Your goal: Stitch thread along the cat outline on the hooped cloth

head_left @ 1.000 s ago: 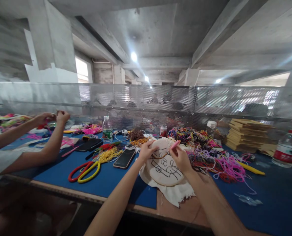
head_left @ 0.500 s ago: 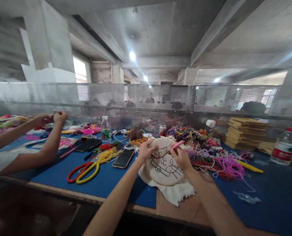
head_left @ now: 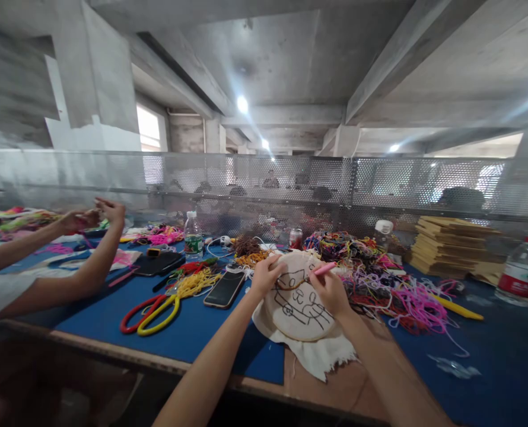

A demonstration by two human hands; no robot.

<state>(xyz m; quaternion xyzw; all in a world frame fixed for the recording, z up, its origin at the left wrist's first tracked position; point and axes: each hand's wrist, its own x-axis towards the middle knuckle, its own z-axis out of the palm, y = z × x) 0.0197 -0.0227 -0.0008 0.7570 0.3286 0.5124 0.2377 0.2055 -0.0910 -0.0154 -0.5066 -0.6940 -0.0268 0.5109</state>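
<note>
A round embroidery hoop stretches white cloth with a black line drawing, and the cloth's frayed edge hangs over the table's front. My left hand grips the hoop's upper left rim, thumb on top of the cloth. In my right hand is a pink punch needle, its handle tilted up to the right and its tip hidden by my fingers. A brown strand of yarn curves across the drawing toward my right fingers.
Left of the hoop lie a phone, red-and-yellow scissors and yellow yarn. Tangled yarn, a yellow tool and a water bottle are to the right. A co-worker's hands work at far left.
The whole view has shifted slightly. My two hands keep their hold on the hoop and the punch needle. The co-worker's nearer hand has opened its fingers somewhat.
</note>
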